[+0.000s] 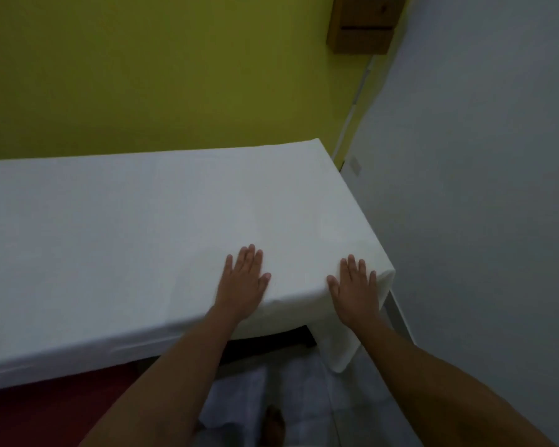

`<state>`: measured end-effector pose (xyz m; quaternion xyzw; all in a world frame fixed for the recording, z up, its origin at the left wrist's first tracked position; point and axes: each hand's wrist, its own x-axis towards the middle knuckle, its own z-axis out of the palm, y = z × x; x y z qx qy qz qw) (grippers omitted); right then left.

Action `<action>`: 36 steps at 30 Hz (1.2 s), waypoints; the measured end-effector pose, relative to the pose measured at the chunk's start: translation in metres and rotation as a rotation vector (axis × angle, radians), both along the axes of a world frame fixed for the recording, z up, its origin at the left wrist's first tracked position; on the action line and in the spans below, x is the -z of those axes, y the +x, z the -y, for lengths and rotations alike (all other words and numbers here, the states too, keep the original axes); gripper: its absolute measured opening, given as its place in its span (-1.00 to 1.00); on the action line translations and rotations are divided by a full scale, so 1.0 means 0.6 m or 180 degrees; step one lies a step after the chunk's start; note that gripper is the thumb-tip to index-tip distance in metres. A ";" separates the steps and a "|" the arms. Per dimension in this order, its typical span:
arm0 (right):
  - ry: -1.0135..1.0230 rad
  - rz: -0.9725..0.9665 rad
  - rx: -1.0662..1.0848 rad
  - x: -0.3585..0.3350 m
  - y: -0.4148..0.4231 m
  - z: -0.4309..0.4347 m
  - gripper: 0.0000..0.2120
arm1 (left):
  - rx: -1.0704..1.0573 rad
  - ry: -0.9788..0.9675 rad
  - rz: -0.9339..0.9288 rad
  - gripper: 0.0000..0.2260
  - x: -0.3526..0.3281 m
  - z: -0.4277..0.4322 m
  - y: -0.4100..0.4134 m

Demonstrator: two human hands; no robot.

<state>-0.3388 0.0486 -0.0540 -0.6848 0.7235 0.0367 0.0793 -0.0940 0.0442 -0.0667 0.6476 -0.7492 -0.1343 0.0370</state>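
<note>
White sheet [142, 237] under left hand [244, 285], right hand [355, 287] (flat).

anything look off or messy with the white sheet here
Yes: at the near right corner, a loose flap of the white fabric sheet hangs down toward the floor, while the rest of the near edge looks tucked under. The left hand and right hand lie flat beside it.

Small bedroom; home or lodging, cannot tell which. White sheet [149, 240] stretched smooth over narrow mattress, dark bed frame [271, 341] showing beneath. Long side against yellow-green wall [158, 75], end near pale grey wall [481, 188]. Wooden wall cabinet [365, 24] high by corner, thin conduit [359, 91] running down below it. Pale tiled floor [346, 398], bare foot [273, 427] beside bed. Dim light.
</note>
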 end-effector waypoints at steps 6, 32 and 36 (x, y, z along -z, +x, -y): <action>-0.0002 0.0187 0.0236 0.006 0.110 0.085 -0.40 | -0.0690 -0.0068 -0.0080 -0.25 0.006 -0.016 0.163; -0.0168 0.0391 -0.1937 0.028 0.999 0.173 -0.37 | -0.3056 -0.0141 0.0181 -0.35 0.007 -0.231 0.899; -0.0176 0.0440 -0.2163 0.032 1.095 0.164 -0.37 | -0.3291 -0.0271 0.0217 -0.32 0.010 -0.266 0.973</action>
